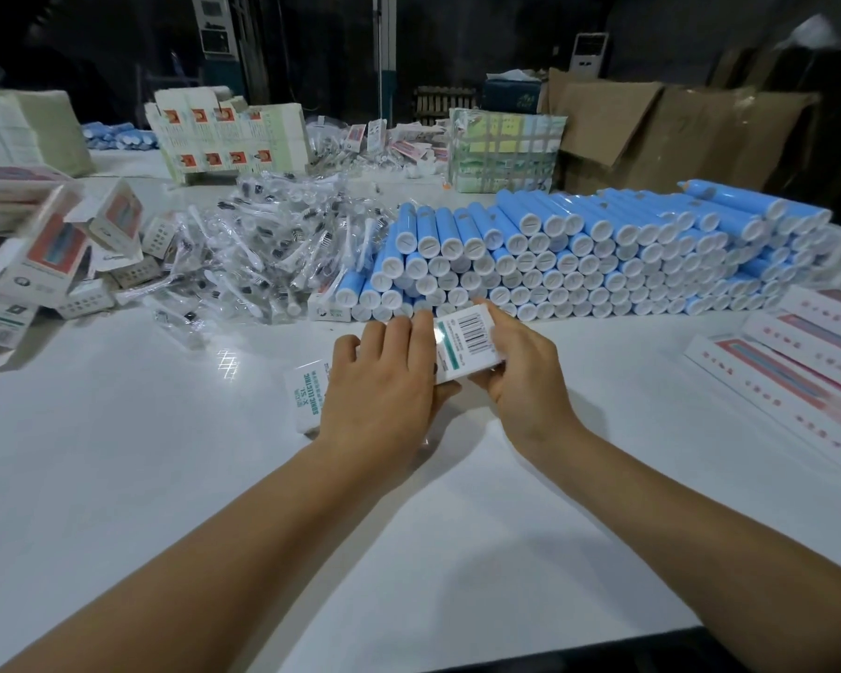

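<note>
The fingers [401,335] of the left hand [384,381] are curling over the top of a white box [467,342], with the thumb tucking beneath its near edge. The right hand [520,376] is gripping the box's barcoded end, fingers behind and thumb under. The box is hanging tilted just above the white table [166,454], near its middle. A white lettered panel [307,398] is showing left of the left hand; whether it belongs to the same box cannot be told. Just beyond, stacked blue tubes [603,255] are lying in rows, bagged brush heads [263,255] are heaping beside them, and flat cartons [797,376] are lying at the right.
</note>
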`<control>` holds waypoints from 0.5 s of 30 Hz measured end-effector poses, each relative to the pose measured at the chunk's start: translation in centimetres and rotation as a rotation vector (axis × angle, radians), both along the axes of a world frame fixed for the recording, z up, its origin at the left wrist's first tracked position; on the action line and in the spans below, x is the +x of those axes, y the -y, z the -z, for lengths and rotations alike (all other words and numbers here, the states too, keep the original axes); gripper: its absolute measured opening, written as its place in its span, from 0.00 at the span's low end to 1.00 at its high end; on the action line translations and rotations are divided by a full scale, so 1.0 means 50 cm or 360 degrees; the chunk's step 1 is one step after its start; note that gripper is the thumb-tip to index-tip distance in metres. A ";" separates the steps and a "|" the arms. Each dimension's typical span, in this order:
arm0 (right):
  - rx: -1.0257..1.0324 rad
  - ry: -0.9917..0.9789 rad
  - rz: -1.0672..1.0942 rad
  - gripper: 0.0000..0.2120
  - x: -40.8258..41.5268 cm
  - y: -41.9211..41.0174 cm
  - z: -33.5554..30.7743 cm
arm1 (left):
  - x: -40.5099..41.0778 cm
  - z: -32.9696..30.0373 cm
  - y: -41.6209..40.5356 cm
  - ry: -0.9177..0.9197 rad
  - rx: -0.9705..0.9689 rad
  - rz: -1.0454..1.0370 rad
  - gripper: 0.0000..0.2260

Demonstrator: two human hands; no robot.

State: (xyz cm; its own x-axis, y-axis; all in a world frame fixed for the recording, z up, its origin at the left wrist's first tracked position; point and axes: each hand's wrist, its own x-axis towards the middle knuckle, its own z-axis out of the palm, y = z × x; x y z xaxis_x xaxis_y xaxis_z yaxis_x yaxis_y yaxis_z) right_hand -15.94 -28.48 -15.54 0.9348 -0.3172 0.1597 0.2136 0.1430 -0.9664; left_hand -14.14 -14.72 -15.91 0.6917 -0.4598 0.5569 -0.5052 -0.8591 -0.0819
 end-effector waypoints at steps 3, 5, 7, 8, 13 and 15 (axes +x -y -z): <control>-0.0312 0.0024 0.0029 0.22 -0.002 -0.004 0.004 | 0.006 -0.002 -0.002 -0.0008 -0.0014 -0.0007 0.32; -0.0339 0.0050 0.0014 0.23 -0.002 -0.006 0.004 | 0.011 -0.005 0.000 -0.0037 -0.0060 -0.0011 0.31; -0.0367 0.0077 0.0087 0.19 -0.002 -0.006 0.003 | 0.013 -0.008 0.004 -0.0092 -0.0128 -0.0023 0.31; -0.0412 0.0091 0.0139 0.16 -0.002 -0.006 0.004 | 0.015 -0.008 0.007 -0.0117 -0.0121 -0.0040 0.31; -0.0806 0.0115 0.0360 0.17 -0.010 -0.021 0.018 | 0.019 0.002 0.010 -0.0099 -0.0060 -0.0062 0.32; -0.0889 0.0086 0.0376 0.19 -0.012 -0.023 0.023 | 0.016 0.003 0.010 -0.0093 -0.0031 -0.0060 0.32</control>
State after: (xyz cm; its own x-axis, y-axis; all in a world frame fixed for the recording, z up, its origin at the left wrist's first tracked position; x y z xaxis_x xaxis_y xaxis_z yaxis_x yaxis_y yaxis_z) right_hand -16.54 -27.35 -16.68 0.8351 -0.3700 0.4070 0.2286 -0.4397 -0.8686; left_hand -13.33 -15.21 -16.04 0.7399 -0.4223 0.5237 -0.4757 -0.8788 -0.0366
